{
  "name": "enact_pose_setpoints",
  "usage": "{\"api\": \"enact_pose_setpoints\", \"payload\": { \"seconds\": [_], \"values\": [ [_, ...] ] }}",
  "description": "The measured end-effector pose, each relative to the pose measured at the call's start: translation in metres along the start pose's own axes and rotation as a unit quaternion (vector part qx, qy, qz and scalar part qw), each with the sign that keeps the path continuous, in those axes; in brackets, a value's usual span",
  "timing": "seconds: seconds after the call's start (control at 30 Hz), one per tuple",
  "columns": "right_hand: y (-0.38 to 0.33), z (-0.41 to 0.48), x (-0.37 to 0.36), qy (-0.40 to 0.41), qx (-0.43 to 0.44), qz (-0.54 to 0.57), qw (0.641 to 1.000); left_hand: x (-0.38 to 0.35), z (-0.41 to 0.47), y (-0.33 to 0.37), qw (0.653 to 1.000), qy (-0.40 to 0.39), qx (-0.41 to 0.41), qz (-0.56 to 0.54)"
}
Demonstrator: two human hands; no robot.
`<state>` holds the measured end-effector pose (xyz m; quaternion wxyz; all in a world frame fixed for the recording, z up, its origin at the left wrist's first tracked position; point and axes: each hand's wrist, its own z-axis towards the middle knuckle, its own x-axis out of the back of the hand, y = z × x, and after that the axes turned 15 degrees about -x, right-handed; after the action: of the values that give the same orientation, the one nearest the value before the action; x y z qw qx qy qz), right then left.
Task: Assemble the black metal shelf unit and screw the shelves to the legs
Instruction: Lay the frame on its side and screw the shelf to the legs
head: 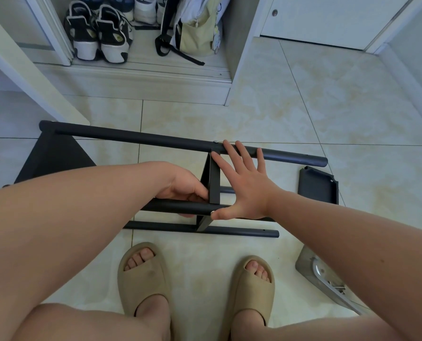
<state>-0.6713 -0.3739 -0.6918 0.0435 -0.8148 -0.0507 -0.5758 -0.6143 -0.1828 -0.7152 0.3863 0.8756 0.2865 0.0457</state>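
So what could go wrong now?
1. The right hand only presses flat, so the frame might tip or slide on the smooth tiles.
2. If the leg slips from the left hand, it could drop on the bare toes in the slippers.

1. The shelf unit's legs (141, 139) and loose shelf (318, 187) look like matt black painted metal
2. The floor (303, 107) is glossy, smooth marbled tile
3. The slippers (143, 279) look like matt beige foam
4. The bag (197, 33) is pale cloth
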Motion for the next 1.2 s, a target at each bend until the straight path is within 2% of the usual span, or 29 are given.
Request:
{"api": "enact_pose_setpoints", "payload": {
  "seconds": [0.27,0.43,0.6,0.73,0.93,1.2],
  "values": [
    [-0.0006,-0.0004,0.0019,-0.001,-0.002,-0.002,1.0,0.0029,-0.0034,0.002,0.999,-0.034,-0.014,-0.022],
    [-0.0011,-0.0009,0.0023,-0.003,-0.002,-0.006,1.0,0.0016,-0.0016,0.0001,1.0,-0.006,-0.003,-0.008],
    [-0.0016,-0.0017,0.0016,-0.003,-0.002,-0.007,1.0,0.0008,-0.0016,0.0017,0.999,-0.029,-0.006,0.019],
    [-0.0013,-0.0015,0.0015,-0.001,-0.002,-0.005,1.0,0.0042,-0.0023,-0.001,0.999,-0.038,-0.012,-0.007],
    [-0.0018,-0.0019,0.0013,0.001,-0.002,-0.008,1.0,0.004,-0.0005,-0.0024,1.0,-0.002,0.0,0.001],
    [-0.0014,-0.002,0.0021,0.0,-0.003,-0.006,1.0,0.0039,-0.002,-0.0018,0.999,-0.045,-0.018,-0.002]
  ]
}}
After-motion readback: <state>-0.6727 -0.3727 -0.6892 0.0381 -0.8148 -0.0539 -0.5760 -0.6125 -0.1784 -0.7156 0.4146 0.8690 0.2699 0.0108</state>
